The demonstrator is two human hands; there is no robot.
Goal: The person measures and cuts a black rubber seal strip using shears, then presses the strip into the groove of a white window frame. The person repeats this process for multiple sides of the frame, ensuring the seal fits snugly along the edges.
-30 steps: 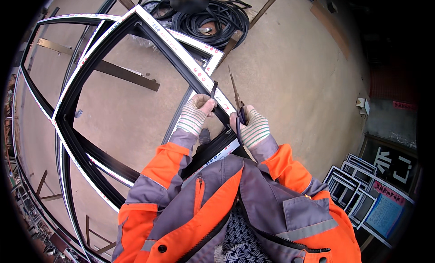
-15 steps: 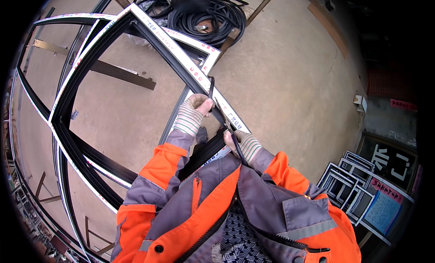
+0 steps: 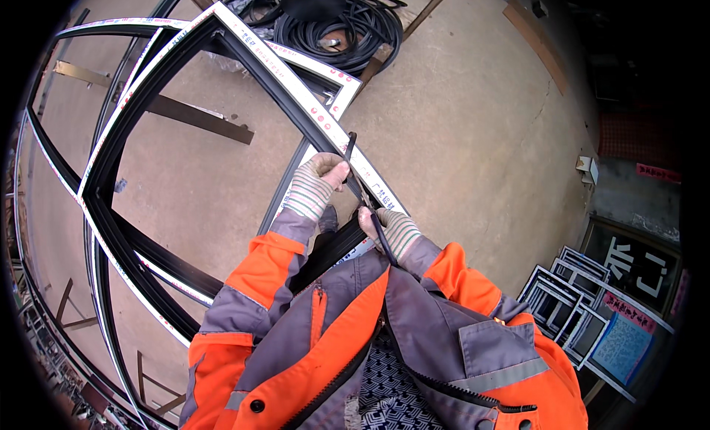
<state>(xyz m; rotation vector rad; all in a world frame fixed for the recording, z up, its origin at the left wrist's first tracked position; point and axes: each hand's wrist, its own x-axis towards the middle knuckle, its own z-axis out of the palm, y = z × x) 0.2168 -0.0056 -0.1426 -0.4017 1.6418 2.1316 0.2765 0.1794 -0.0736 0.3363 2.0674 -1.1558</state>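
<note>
My left hand, in a striped fingerless glove, pinches a short black rubber strip whose free end sticks up past the fingertips. Scissors with dark handles are in my right hand, gloved alike. Their blades point up and left, close to the strip by my left fingers; whether they touch it I cannot tell. Both hands are over the near right side of a black window frame faced with white printed film. A dark channel runs along this frame's inner side.
Another filmed frame lies beneath, and more long frames spread to the left. A coil of black rubber strip rests on the concrete floor at the back. Wooden bars support the frames. Small window frames and a dark sign stand at right.
My right hand and the scissors have shifted slightly up and left, nearer my left fingers. The strip's free end now leans more to the right. My left hand has barely moved.
</note>
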